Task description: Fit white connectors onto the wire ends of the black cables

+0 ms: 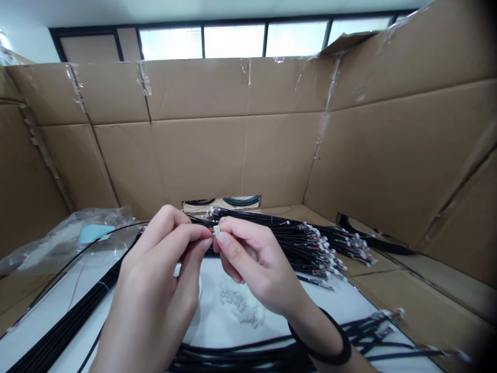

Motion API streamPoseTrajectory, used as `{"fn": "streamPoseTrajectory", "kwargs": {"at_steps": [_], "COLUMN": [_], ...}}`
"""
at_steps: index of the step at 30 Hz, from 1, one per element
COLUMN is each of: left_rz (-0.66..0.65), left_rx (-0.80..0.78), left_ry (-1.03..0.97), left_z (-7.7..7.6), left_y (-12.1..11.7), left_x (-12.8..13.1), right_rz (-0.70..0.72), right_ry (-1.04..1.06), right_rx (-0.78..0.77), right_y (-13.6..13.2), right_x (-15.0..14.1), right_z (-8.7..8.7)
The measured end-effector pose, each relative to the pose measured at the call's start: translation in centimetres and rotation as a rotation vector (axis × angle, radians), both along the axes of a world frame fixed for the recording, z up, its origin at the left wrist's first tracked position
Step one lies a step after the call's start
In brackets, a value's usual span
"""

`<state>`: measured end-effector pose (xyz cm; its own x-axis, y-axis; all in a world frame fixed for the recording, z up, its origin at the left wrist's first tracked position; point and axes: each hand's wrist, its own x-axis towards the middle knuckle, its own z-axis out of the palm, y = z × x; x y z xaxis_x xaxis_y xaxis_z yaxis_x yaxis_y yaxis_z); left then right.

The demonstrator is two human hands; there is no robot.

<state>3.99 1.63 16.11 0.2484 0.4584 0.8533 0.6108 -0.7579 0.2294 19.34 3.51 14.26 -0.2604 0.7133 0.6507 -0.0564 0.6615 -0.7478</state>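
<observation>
Between my two hands, above the white work surface, is a small white connector housing (216, 229). My right hand (254, 254) pinches it between thumb and forefinger. From the other side, my left hand (159, 280) grips thin coloured wires (211, 229) close to the housing, fingertips pressed together. An orange strand shows; the other strands and the exact fit of wires and housing are hidden by my fingers. Below my right hand lies a loose heap of small white connector housings (243, 305) on the surface.
Black cables with white-plugged ends (322, 248) lie behind and right. Another black cable bundle (77, 316) runs along the left, and more cables (236, 357) cross the front. A clear plastic bag (50, 243) lies back left. Tall cardboard walls (202, 155) enclose the area.
</observation>
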Motion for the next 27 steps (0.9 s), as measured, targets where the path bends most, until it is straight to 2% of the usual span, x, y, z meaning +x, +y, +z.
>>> {"fn": "streamPoseTrajectory", "kwargs": {"at_steps": [6, 10, 13, 20, 27], "left_rz": [-0.001, 0.005, 0.021, 0.015, 0.014], "left_rx": [-0.089, -0.085, -0.117, -0.185, -0.155], "left_ry": [-0.047, -0.033, -0.062, -0.125, -0.155], "left_z": [0.0, -0.1, -0.2, -0.1, -0.3], "left_y": [-0.1, 0.0, 0.0, -0.2, -0.1], "left_x": [-0.3, -0.5, -0.4, -0.4, -0.1], "right_rz": [0.212, 0.239, 0.167, -0.128, -0.274], "right_ry": [0.122, 0.134, 0.111, -0.011, -0.083], "right_rx": [-0.085, -0.112, -0.063, 0.169, 0.349], "right_y": [0.8, 1.0, 0.8, 0.4, 0.3], "right_x": [0.0, -0.2, -0.4, -1.0, -1.4], "right_z": [-0.4, -0.5, -0.5, -0.7, -0.8]}}
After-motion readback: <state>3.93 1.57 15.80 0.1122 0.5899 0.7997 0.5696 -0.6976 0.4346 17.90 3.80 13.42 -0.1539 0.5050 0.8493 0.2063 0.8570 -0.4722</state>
